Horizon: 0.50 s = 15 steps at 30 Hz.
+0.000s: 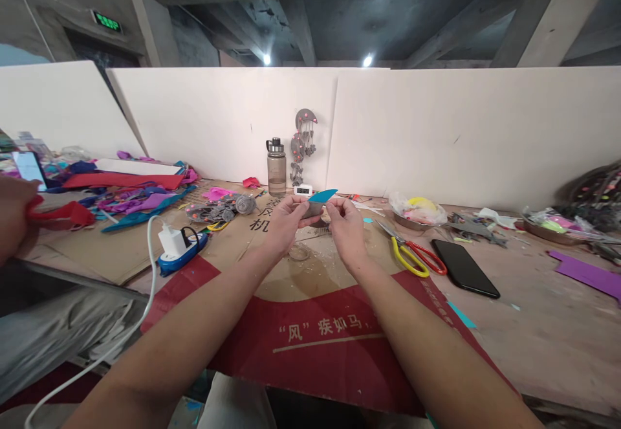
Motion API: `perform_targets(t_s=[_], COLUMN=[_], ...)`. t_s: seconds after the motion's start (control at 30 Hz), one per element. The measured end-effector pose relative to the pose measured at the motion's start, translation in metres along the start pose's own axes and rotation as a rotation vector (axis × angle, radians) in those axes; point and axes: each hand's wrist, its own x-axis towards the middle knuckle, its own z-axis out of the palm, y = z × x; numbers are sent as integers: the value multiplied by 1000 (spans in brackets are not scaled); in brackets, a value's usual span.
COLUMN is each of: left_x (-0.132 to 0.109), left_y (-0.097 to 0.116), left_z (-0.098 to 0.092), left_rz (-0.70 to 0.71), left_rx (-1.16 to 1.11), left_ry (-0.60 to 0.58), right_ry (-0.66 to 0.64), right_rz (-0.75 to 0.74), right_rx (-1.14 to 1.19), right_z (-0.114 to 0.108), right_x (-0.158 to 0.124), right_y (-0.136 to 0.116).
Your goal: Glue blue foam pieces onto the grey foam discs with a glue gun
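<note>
In front of me, over the cardboard, my left hand (pixel 287 223) is closed on a small grey felt-like piece (pixel 316 209). My right hand (pixel 347 223) pinches the other end of that piece. A pointed blue felt-like piece (pixel 324 195) sticks up above the grey one, between my hands; whether the two are joined I cannot tell. Below my fingers, a dark bristly object (pixel 322 226) is partly hidden. To the right lie scissors (pixel 411 251) with one yellow and one red handle.
A black phone (pixel 466 267) lies right of the scissors. Behind stand a water bottle (pixel 276 169) and a grey hanging ornament (pixel 305 141). A blue power strip (pixel 182 255) with a white plug is at left. Another person's hand (pixel 17 212) holds red fabric at the far left.
</note>
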Motion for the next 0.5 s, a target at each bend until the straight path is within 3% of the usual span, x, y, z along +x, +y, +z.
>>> perform_targets(t_s=[0.5], left_x=[2], left_y=[2], left_z=[-2], left_rz=[-71], left_rx=[-6], left_ry=[-34], right_ry=[-72], right_rz=[37], right_rx=[-12], right_z=[-3], right_x=[2], right_y=[0])
